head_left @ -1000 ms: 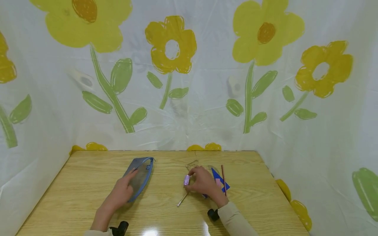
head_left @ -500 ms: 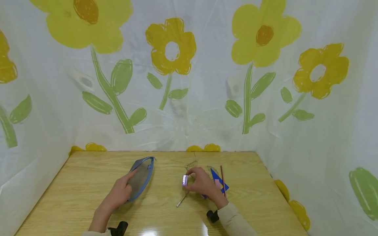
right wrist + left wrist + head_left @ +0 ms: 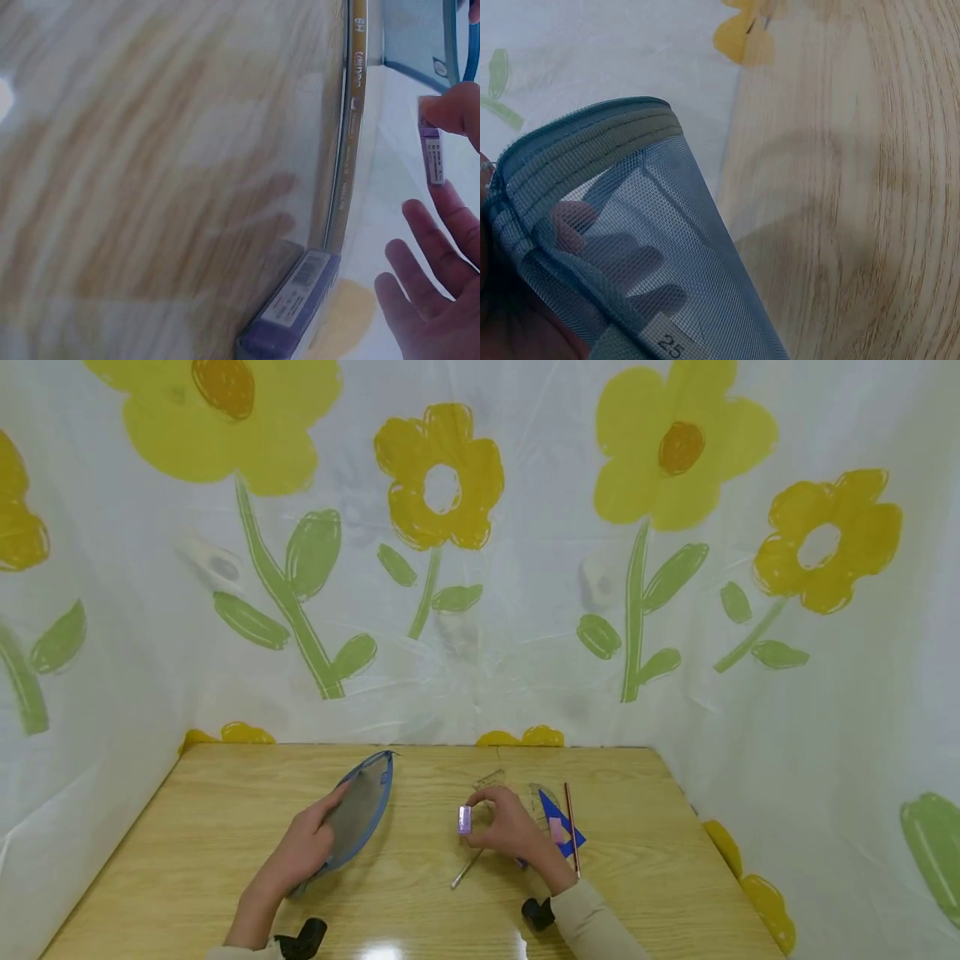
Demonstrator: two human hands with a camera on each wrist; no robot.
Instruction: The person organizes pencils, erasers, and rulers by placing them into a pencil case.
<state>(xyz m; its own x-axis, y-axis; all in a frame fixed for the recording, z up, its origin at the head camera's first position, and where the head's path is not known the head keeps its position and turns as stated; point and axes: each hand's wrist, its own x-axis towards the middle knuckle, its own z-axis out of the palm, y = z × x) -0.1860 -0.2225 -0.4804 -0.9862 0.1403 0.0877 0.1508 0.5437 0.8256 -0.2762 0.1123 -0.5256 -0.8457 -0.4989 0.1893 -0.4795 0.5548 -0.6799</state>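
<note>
My left hand (image 3: 298,847) holds a blue mesh zip pouch (image 3: 357,818) at its near left side, tilted up over the table. Through the mesh (image 3: 682,217) in the left wrist view, several fingers show; a tag reads 25. My right hand (image 3: 506,824) pinches a small purple block (image 3: 465,820) with a printed label, which looks like an eraser, between thumb and index finger. In the right wrist view the other fingers spread loosely below this block (image 3: 433,154). A second purple block (image 3: 289,307) with a barcode lies on the table beside a lettered pencil (image 3: 351,120).
Right of my right hand lie a blue set square (image 3: 558,827), a pink piece (image 3: 556,831), a reddish pencil (image 3: 572,822) and a clear protractor (image 3: 551,793). A clear ruler (image 3: 491,778) lies behind. A thin stick with a silvery end (image 3: 463,873) is nearer. Flowered cloth (image 3: 480,685) surrounds the wooden table.
The pouch has tilted and risen a little in my left hand. My right hand has shifted slightly left with the purple block, bringing it nearer the pouch.
</note>
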